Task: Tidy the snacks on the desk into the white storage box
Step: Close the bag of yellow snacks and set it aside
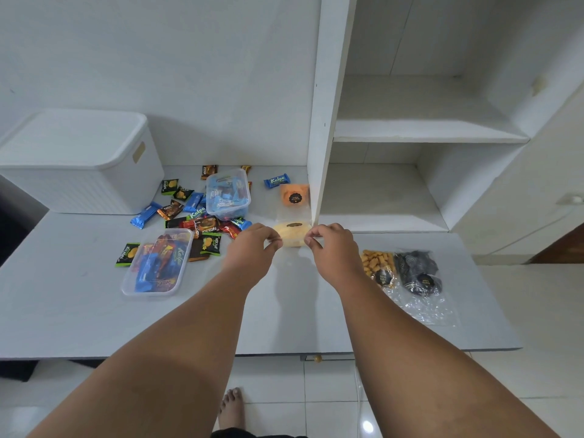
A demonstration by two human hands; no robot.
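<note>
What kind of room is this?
Probably a home room: a white desk with built-in shelves, a tiled floor, loose snack packets and a white storage box.
</note>
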